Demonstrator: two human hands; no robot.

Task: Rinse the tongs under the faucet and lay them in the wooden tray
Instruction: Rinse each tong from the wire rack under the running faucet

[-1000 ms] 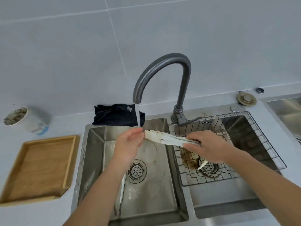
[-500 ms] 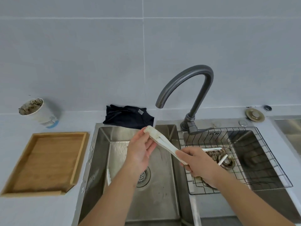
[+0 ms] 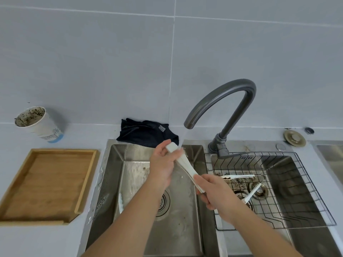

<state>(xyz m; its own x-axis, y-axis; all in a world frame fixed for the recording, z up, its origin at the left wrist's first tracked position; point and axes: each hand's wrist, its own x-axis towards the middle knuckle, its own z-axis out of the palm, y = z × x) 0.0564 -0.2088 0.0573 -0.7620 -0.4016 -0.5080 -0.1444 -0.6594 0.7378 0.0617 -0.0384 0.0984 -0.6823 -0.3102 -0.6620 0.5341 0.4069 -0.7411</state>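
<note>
White tongs (image 3: 185,164) slant over the left sink basin (image 3: 130,182), their upper end in the water stream falling from the grey faucet (image 3: 222,97). My left hand (image 3: 163,164) holds that upper end with fingers curled against it. My right hand (image 3: 215,193) grips the lower end, lower right. The wooden tray (image 3: 46,184) lies bare on the counter at the left.
A wire rack (image 3: 297,182) sits in the right basin with another pair of white tongs (image 3: 239,176) in it. A dark cloth (image 3: 146,134) lies behind the sink. A dirty paper cup (image 3: 39,124) stands behind the tray. A drain plug (image 3: 294,138) rests at far right.
The tongs have tilted from nearly level to steeply slanted, upper end up under the spout. My view has shifted left and back, so the tray and cup show more fully.
</note>
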